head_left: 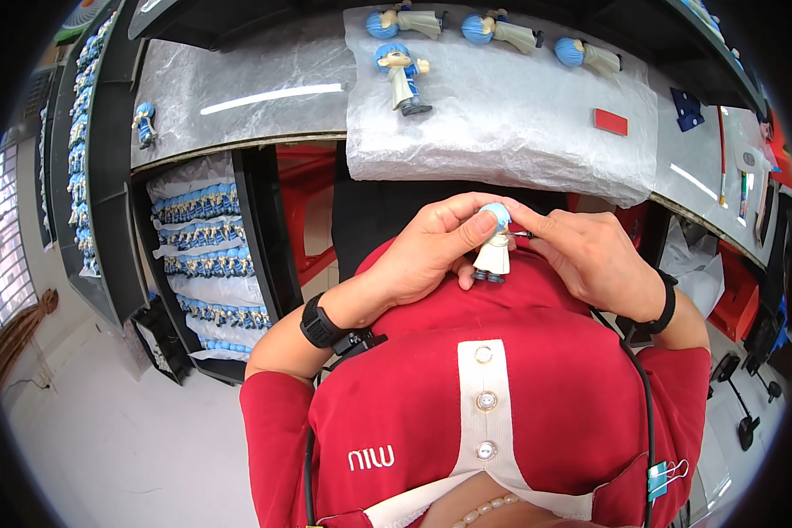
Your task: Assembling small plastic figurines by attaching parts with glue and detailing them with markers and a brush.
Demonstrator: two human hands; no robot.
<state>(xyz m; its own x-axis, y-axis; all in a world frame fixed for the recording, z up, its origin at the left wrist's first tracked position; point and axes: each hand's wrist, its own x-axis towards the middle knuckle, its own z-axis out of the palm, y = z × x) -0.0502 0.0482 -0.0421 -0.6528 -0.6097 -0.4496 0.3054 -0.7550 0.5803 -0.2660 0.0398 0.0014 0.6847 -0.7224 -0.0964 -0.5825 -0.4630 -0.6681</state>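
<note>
A small figurine (493, 255) with light blue hair, a long cream robe and dark shoes is held upright in front of my red shirt. My left hand (422, 245) is closed round it, with the thumb pressed across its head. On the other side, my right hand (594, 255) is closed in a pinch against the figurine's upper body. A thin dark tool (522, 234) shows between the right fingers, its tip close to the robe. The fingers hide most of that tool, so its exact kind cannot be made out.
White wrapping sheet (502, 123) covers part of the grey table (255, 70). On it lie a larger figurine (402, 79), several others and a red block (611, 121). One small figurine (145, 125) is at the table's left. A rack (264, 229) below holds rows of figurines.
</note>
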